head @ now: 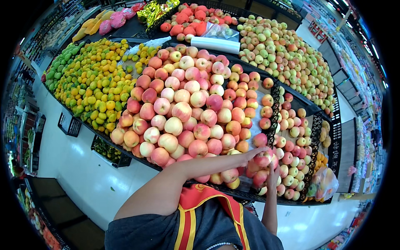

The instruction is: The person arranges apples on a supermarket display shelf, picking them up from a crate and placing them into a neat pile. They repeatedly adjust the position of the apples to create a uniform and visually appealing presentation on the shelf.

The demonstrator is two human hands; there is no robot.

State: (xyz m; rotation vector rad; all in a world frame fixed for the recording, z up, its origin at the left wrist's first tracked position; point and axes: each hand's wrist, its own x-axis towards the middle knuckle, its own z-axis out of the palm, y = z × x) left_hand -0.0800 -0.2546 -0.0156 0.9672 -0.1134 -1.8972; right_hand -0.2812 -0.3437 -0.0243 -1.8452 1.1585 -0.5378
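At the right of a heap of large pink-red apples (181, 112), my left hand (254, 153) is closed around a pink-and-cream apple (263, 159). My right hand (274, 173) is just below and to the right, its fingers up against the apples there; whether it grips one is unclear. Another red apple (260, 177) lies beside its fingers. A single red apple (260, 139) rests just above my left hand. Close to both hands runs a black lattice divider (275, 106), with smaller red and yellow apples (289, 147) on its far side.
Yellow-green citrus fruit (100, 90) fills the left bin. Greenish apples (281, 53) lie at the upper right. A roll of clear plastic bags (215, 45) lies behind the large apples. A filled plastic bag (323, 184) sits at the right corner. Black crates (69, 124) stand on the floor at left.
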